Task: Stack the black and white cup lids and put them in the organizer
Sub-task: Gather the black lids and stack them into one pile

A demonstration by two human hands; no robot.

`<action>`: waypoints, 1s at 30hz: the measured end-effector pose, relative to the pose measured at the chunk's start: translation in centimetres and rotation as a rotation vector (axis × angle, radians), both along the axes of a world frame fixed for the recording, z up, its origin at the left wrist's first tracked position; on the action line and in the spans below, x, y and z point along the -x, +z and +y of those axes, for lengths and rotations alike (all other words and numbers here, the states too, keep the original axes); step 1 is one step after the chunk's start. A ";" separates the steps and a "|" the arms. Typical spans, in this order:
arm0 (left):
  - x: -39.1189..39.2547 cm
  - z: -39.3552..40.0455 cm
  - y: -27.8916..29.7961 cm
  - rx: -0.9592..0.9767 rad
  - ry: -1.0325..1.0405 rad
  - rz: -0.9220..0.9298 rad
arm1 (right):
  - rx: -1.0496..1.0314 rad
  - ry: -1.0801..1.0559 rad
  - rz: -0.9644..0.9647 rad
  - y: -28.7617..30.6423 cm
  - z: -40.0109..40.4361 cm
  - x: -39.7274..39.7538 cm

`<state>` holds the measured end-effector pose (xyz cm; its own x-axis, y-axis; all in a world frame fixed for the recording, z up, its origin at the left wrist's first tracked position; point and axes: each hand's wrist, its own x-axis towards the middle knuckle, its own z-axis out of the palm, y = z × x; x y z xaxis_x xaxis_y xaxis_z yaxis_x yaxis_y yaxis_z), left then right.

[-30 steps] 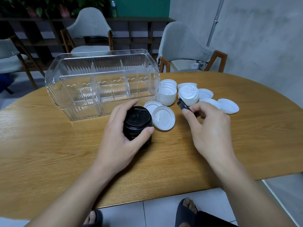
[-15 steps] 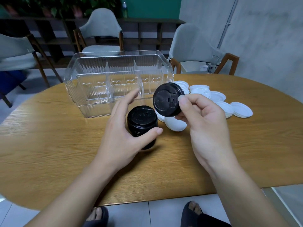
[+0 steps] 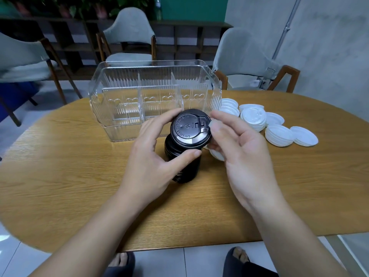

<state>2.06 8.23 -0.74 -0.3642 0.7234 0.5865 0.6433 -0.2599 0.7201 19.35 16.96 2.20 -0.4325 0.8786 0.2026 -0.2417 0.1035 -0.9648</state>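
You've swung that black lid (image 3: 190,129) over from beside the stack, so now your right hand (image 3: 235,146) pinches it tilted over the black stack (image 3: 182,164) your left hand (image 3: 151,154) grips, nearly seated.

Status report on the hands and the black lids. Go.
Left hand grips black lid stack. Right hand pinches single black lid, tilted over the stack top. Organizer holds no lids. White lids on table, path clear.

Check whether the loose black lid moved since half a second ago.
Yes. The black lid in the right hand has moved left and down onto the black stack.
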 end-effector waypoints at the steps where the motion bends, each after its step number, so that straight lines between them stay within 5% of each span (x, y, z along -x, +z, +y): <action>1: 0.0 0.0 0.0 -0.001 0.010 0.004 | -0.102 -0.050 -0.069 0.1 0.0 -0.1; 7: 0.0 0.0 -0.5 0.010 0.073 0.110 | -0.553 -0.118 -0.396 -0.4 -0.4 0.1; 11: 0.1 -0.1 -0.6 0.036 0.054 0.112 | -0.496 -0.128 -0.336 -0.6 -0.2 0.9; 17: 0.3 0.2 -2.0 0.194 -0.113 -0.172 | -0.424 -0.061 -0.399 -0.9 0.6 1.1; 30: 0.2 0.5 -2.8 0.228 -0.083 -0.210 | -0.433 0.097 -0.476 -1.5 0.8 0.8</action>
